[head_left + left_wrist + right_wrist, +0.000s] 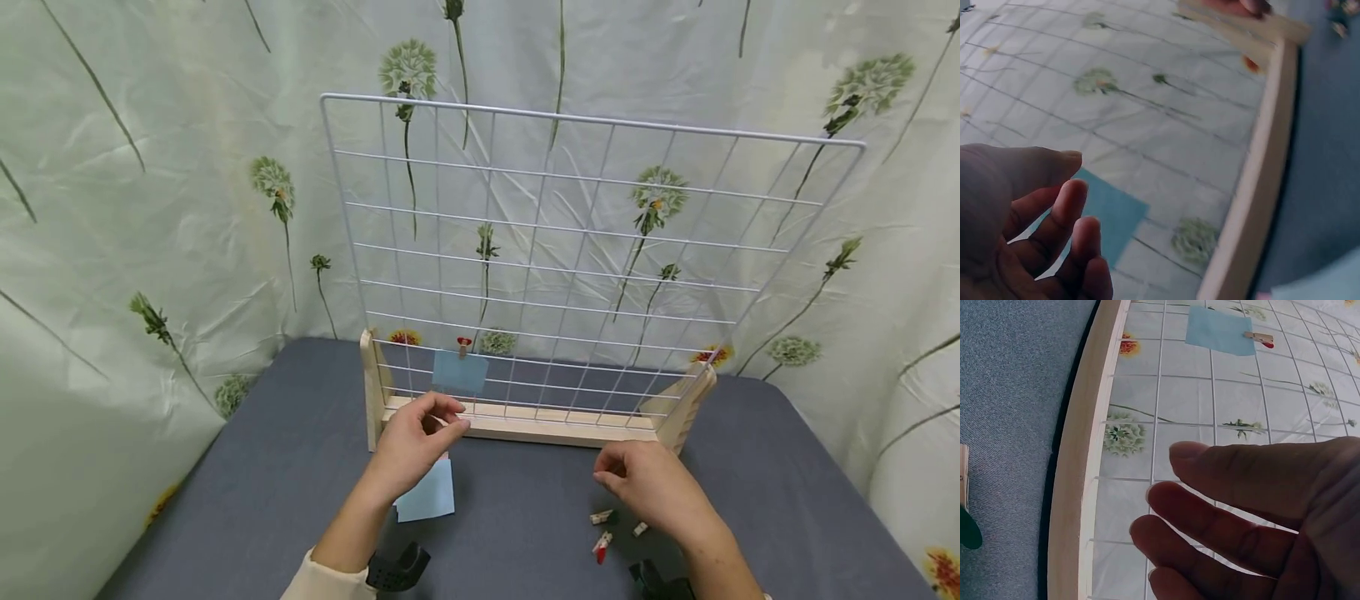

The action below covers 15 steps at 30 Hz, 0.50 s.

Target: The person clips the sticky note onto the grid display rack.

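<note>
A blue paper square (459,372) hangs low on the left of a white wire grid (592,118), held by a small wooden clothespin (463,346) with a red decoration. My left hand (412,442) hovers just in front of that square, fingers loosely bent and nothing between them. Below it, partly hidden by the forearm, lies a stack of blue paper (429,493) with a pink edge showing. My right hand (648,483) is raised over the table near loose clothespins (602,546), its fingers relaxed and holding nothing. One clothespin in the right wrist view carries a green decoration (969,528).
The grid stands in a wooden base (547,425) with upright side pieces at both ends. A dark grey cloth (525,517) covers the table. Behind it hangs a pale curtain (187,108) printed with flowers. A black wrist strap (397,568) sits on the left wrist.
</note>
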Motion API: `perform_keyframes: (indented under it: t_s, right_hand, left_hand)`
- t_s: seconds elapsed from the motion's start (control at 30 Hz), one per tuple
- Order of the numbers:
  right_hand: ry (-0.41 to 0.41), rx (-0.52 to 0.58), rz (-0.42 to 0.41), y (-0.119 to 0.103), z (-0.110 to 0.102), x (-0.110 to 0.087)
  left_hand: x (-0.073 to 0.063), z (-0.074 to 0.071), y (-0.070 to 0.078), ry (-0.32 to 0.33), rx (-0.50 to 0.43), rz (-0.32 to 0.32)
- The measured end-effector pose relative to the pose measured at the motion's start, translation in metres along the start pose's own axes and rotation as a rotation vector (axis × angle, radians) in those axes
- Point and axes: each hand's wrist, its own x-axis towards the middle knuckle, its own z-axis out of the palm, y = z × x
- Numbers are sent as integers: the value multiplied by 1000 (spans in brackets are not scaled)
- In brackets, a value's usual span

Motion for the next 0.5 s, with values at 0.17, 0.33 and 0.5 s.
perform_keyframes:
  t_s: [0.17, 0.33, 0.5]
  right_hand:
    - [4, -7, 3, 0, 2, -2]
    - [-12, -2, 13, -2, 2, -1]
    - [-37, 1, 26, -4, 3, 1]
  left_hand:
    - [-7, -7, -23, -80, 192, 12]
    - [-10, -18, -36, -164, 404, 56]
    - [-8, -26, -36, -240, 525, -9]
